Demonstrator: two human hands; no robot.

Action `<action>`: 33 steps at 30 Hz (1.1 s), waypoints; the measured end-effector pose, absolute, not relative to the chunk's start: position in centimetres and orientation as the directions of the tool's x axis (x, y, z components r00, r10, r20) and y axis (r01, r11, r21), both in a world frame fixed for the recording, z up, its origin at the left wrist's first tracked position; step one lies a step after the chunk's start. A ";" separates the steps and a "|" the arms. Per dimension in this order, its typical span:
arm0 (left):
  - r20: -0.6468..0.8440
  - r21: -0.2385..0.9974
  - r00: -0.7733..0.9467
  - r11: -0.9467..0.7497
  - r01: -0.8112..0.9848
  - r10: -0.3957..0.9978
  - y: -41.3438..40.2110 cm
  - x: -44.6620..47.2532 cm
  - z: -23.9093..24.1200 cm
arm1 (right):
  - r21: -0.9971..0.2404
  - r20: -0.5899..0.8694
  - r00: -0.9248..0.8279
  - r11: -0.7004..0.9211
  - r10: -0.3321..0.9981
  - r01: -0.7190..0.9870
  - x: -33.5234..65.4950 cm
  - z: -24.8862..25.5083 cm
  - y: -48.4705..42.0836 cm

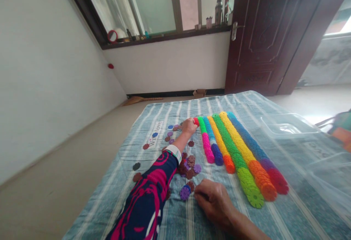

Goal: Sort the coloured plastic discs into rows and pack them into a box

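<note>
Red discs (196, 121): small group at the far left end of the rows, just beside the row of green and pink discs (204, 137).
Left hand (189, 126): at the red discs, touching, fingers drawn in narrow; fingertips hidden, so a firm hold cannot be told.
Step in hand, as judged: placing red discs to start or extend a row.
Next move, as judged: line up the red discs without nudging the green ones, then a further piece from the loose stock.
Right hand (213, 199): nearer the body, fingers curled, beside a loose purple disc (184, 193); whether it holds anything cannot be told.
Loose stock: mixed heap of brown and purple discs (189, 164) beside the left cuff, strays farther left, among them a dark disc (136, 166).
Finished-looking rows: five more, to the right, the outermost blue to red (246, 141).
Room: strip of striped cloth (216, 174) between the pink end and the right hand; left forearm spans the loose stock.
Edges: cloth drops off left and far side; clear tub (287, 115) right of the rows, apart.
</note>
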State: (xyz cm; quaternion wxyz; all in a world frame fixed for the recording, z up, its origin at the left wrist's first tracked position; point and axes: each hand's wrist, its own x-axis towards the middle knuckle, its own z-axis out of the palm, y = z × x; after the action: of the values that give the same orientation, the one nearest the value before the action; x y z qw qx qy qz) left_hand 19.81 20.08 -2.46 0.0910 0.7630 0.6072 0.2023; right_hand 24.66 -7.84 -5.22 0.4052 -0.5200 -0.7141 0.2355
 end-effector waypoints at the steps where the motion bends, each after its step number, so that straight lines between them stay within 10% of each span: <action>1: 0.203 0.384 0.187 -0.253 0.888 0.961 20.0 19.8 -2.5 | -0.754 0.331 -0.135 0.348 0.934 0.557 24.7 -5.2 -7.8; 26: 0.123 0.527 0.539 -0.515 0.676 0.833 7.1 2.8 0.9 | -0.731 0.287 -0.214 0.358 0.934 0.581 25.8 -5.4 -8.1; 33: 0.218 0.332 0.830 -0.839 0.431 0.513 4.0 5.6 -1.1 | -0.723 0.312 -0.198 0.368 0.929 0.584 25.8 -5.4 -8.1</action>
State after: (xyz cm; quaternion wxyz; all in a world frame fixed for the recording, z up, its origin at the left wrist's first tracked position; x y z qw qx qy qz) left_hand 5.55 4.03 -1.11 0.1355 0.9470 0.2492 0.1505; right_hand 25.77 -8.14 -5.45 0.3720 -0.5123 -0.7386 0.2316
